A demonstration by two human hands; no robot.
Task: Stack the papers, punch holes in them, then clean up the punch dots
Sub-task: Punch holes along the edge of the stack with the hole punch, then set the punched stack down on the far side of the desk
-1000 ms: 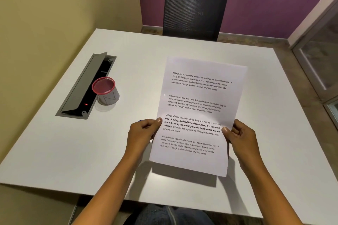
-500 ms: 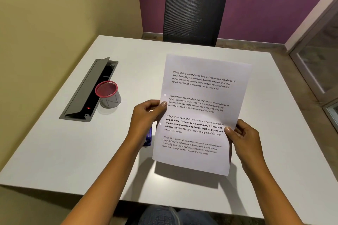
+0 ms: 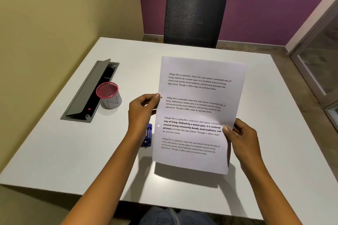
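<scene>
Since a second ago, left hand (image 3: 143,108) is sliding higher up the papers (image 3: 198,113), uncovering a blue hole punch (image 3: 147,135) beside them. Both hands – right hand (image 3: 241,138) too – are pinching opposite side edges above the table (image 3: 54,151). Light, floppy sheets – likely easiest handled by those edges; long axis pointing toward the chair (image 3: 194,14).

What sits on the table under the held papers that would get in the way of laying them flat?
The blue hole punch lies on the table, partly hidden behind the papers near the left hand. The right hand side looks bare.
</scene>
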